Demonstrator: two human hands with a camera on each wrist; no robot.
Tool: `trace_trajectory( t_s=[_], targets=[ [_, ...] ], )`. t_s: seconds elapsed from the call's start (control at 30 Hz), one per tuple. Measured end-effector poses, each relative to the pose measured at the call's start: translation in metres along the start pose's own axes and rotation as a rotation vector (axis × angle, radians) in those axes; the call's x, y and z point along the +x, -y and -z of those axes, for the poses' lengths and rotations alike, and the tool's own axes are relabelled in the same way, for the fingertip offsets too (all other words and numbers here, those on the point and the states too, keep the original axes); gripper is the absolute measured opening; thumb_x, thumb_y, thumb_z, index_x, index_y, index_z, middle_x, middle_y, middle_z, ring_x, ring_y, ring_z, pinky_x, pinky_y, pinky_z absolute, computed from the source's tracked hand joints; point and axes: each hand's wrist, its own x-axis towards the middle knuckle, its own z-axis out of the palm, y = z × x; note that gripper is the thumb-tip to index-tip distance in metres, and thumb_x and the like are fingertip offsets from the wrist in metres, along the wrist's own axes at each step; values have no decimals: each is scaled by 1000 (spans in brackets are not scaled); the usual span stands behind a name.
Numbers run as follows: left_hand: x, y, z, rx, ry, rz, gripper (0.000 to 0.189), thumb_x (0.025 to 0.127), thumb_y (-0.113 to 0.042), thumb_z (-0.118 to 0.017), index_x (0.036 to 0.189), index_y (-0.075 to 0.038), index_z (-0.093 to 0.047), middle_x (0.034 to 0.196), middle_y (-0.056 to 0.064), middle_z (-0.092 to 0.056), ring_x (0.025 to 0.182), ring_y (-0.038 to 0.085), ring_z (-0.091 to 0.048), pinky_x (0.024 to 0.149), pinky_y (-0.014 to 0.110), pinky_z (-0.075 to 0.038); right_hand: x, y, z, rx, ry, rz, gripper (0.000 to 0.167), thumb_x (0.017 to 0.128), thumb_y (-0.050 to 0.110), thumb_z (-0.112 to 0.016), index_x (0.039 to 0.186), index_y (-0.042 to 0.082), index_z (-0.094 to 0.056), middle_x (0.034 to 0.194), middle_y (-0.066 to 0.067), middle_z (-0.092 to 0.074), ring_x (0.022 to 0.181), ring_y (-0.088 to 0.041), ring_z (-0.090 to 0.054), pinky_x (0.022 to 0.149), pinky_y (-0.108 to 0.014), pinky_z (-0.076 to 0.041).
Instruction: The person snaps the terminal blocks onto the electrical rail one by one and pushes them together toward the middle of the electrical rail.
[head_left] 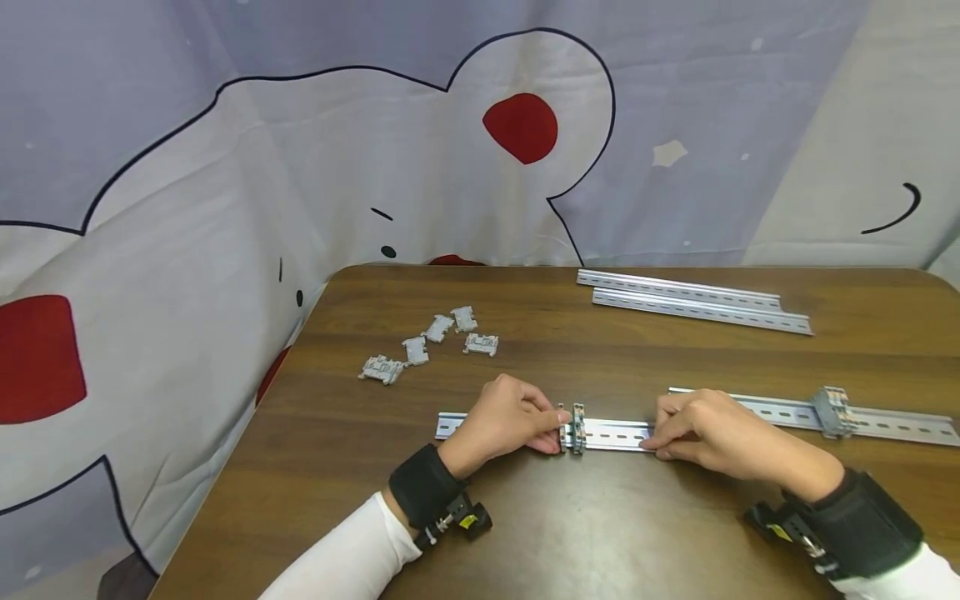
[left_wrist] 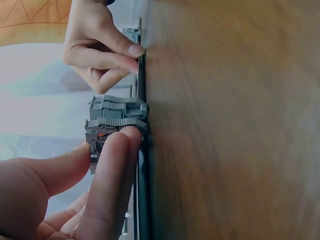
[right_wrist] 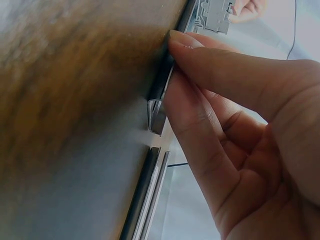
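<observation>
My left hand (head_left: 513, 418) pinches a grey terminal block (left_wrist: 112, 122) between thumb and fingers at a slotted metal DIN rail (head_left: 617, 435). Just to its right, more terminal block pieces (head_left: 578, 429) stand upright on the same rail. In the left wrist view the held block overlaps the rail, its lower end right at the rail's edge. My right hand (head_left: 705, 429) grips the rail near its right end, thumb and fingers at the near edge. The fingers cover part of the rail there.
Another DIN rail (head_left: 900, 423) lies at the right, bearing a group of grey terminal blocks (head_left: 834, 412). Two bare rails (head_left: 701, 312) lie at the back right. Several loose terminal blocks (head_left: 416, 351) are scattered at the back left, before a patterned curtain (head_left: 360, 167).
</observation>
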Motion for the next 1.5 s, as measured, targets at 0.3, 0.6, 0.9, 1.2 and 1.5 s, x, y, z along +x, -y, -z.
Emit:
trace_trajectory(
  t_s=[0.3,0.6,0.9,1.2,1.5],
  targets=[
    [3,-1,-5,3,19,-28,17,86,-23,-76,82,-7,-74,65,7,-72,59,22,-71,56,33,-57,0,1,0,4,-4,-4,23,72,6,-83,90,22,-80,77,19,-51,64,8,-43,57,-6,-35],
    [2,-3,-4,-47,38,1,19,85,-26,-76,84,-7,-74,69,11,-72,62,26,-72,58,35,-58,1,1,0,13,3,-10,23,73,7,-83,90,22,-80,77,20,-50,65,8,-43,57,-7,-36],
    [-6,-9,14,98,128,-65,17,89,-22,-73,91,-5,-73,71,10,-72,62,25,-71,58,38,-58,0,1,-2,33,13,-20,22,73,8,-83,90,22,-80,77,20,-51,65,8,-44,55,-10,-39],
    [-36,-5,72,606,40,-170,22,80,-22,-81,95,-10,-72,71,-2,-63,54,14,-57,53,28,-46,4,2,-6,63,31,7,21,76,5,-81,91,20,-78,78,16,-53,69,5,-48,60,-13,-45],
    [-58,16,114,798,-52,-64,41,69,-29,-89,99,-14,-66,82,2,-56,75,16,-48,65,32,-40,0,2,0,95,-11,-31,19,80,9,-80,93,21,-74,84,15,-60,64,6,-48,54,-12,-43]
  ],
)
